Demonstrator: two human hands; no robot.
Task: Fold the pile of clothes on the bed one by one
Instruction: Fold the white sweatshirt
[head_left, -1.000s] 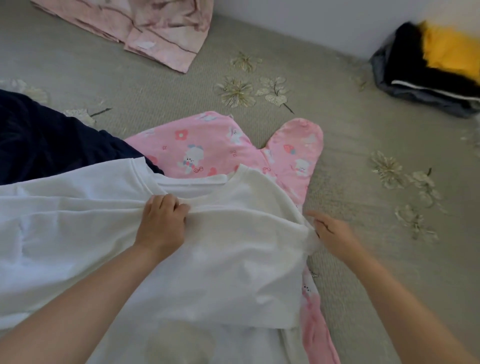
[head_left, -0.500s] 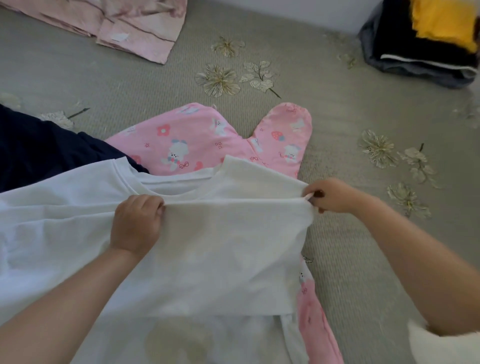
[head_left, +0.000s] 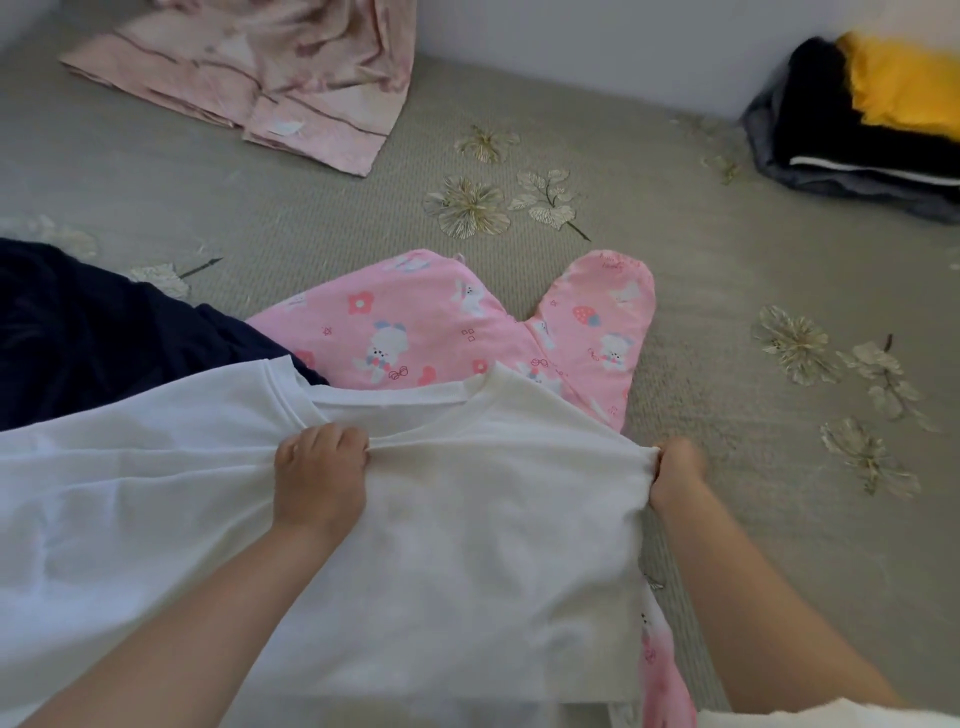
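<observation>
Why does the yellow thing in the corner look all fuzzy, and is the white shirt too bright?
Head view: the yellow cloth at the far right edge is smeared, its edges soft; the white shirt is so bright its folds nearly vanish; the right hand is slightly blurred; the left hand and pink pajamas look sharp.

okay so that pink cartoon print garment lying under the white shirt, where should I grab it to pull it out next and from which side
Probably the pink garment is best pinched at its two rounded ends, which lie flat and uncovered on the bed beyond the white shirt. Come from the far side. The near part is buried under the shirt, which the left hand and right hand are gripping.
</observation>
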